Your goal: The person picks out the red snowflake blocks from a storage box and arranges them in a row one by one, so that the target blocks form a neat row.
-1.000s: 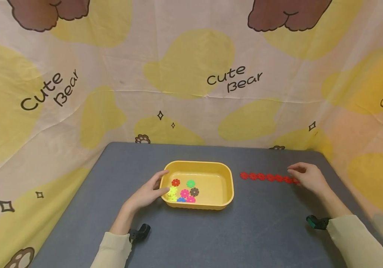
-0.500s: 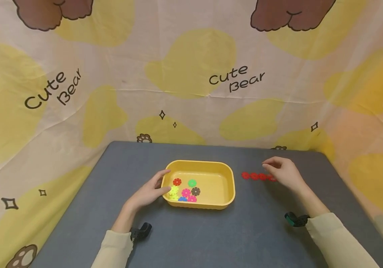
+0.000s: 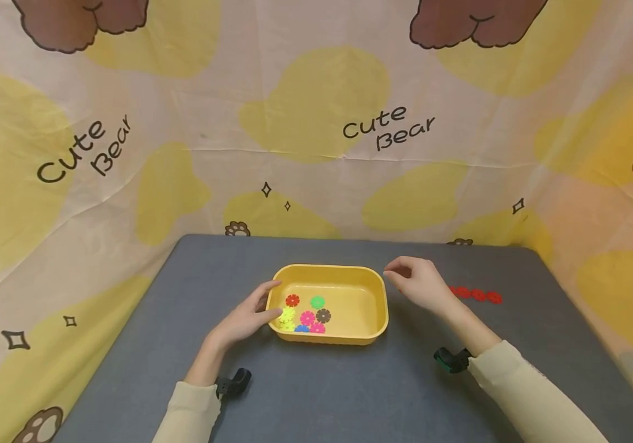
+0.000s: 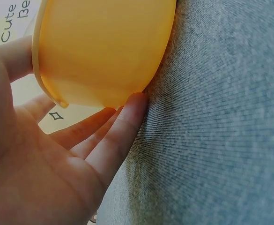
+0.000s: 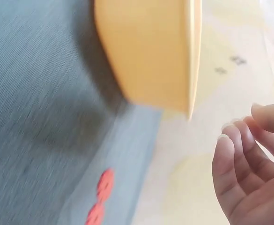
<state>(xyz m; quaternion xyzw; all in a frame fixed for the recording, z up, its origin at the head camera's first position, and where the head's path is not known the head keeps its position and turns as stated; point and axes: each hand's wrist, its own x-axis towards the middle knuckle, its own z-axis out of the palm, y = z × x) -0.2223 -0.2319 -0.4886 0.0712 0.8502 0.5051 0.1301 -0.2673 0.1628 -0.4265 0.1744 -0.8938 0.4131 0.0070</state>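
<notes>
My left hand [image 3: 241, 320] holds the left end of a yellow plastic tray [image 3: 358, 337]. In the left wrist view one digit hooks over the rim while other fingers touch the outer wall. Inside the tray, toward its left, lie several notched flower-shaped discs: red [image 3: 292, 300], green [image 3: 317, 302], brown [image 3: 323, 315], pink, yellow and blue. Just right of the tray hovers my right hand [image 3: 419, 284], fingers loosely bent, nothing visible between them in the right wrist view. Below and behind it runs a row of red discs [image 3: 478, 295], partly hidden by the hand.
The tray and red row are on a dark blue-grey table [image 3: 338, 394]. A printed cloth [image 3: 316, 123] with bear pictures hangs behind the table and along both sides. Each wrist wears a dark strapped camera.
My right hand has moved left, from the right end of the red row to beside the tray, uncovering the row's right end. The left hand and tray stay put.
</notes>
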